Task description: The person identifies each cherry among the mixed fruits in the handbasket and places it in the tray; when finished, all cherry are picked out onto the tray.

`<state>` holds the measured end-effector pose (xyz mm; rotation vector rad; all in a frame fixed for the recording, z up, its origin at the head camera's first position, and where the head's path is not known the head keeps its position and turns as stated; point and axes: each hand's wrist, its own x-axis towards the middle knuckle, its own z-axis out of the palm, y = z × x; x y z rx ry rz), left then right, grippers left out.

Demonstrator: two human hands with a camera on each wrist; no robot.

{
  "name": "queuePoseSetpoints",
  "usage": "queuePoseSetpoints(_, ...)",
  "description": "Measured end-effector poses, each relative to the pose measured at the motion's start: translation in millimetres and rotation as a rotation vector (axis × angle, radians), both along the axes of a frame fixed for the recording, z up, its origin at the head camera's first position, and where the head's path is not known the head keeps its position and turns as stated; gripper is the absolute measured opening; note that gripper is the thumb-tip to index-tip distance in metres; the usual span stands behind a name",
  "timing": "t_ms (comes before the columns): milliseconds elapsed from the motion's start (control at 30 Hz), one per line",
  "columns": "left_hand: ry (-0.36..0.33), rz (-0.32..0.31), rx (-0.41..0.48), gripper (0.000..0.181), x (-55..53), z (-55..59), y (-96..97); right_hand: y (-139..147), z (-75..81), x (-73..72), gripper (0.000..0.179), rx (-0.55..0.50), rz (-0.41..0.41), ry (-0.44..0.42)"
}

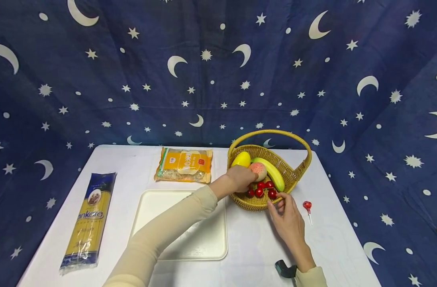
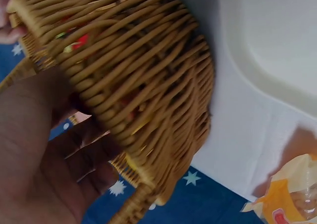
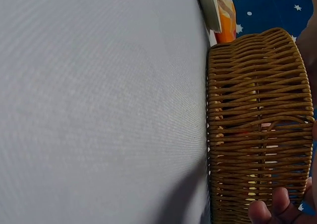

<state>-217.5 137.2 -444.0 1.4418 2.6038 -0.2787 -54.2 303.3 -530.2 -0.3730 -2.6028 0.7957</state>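
Note:
A wicker basket (image 1: 254,205) with a tall handle stands at the right of the table. In it lie a yellow mango-like fruit (image 1: 242,159), a peach (image 1: 258,171), a banana (image 1: 273,174) and several red cherries (image 1: 270,185). My left hand (image 1: 240,178) reaches over the left rim, fingers beside the peach and the cherries. A dark red cherry (image 2: 79,104) shows between its thumb and fingers in the left wrist view; whether they pinch it I cannot tell. At the front right, my right hand (image 1: 289,219) grips the basket's rim, with fingertips (image 3: 280,198) against the outer weave.
A white tray (image 1: 223,239) lies left of the basket, partly under my left sleeve. Behind it is an orange bag of grain (image 1: 184,165). A long pasta packet (image 1: 87,221) lies at the far left. A red lollipop (image 1: 307,205) lies right of the basket.

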Motion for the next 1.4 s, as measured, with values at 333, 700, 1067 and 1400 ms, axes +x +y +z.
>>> queuePoseSetpoints(333,0.013,-0.001,0.240,0.025,11.4,20.1,-22.1,1,-0.2,-0.6,0.040,-0.035,-0.003,0.017)
queuePoseSetpoints(700,0.084,0.049,0.414,0.031,35.5,24.8,-57.5,-2,0.9,-1.8,0.039,-0.043,-0.005,0.032)
queuePoseSetpoints(1067,0.098,0.138,0.582,0.027,58.8,29.1,-110.1,-2,1.0,0.0,0.040,-0.037,-0.027,0.007)
queuePoseSetpoints(1400,0.114,0.285,0.708,0.031,70.4,17.4,-179.7,-6,1.4,-1.2,0.041,-0.030,-0.030,-0.009)
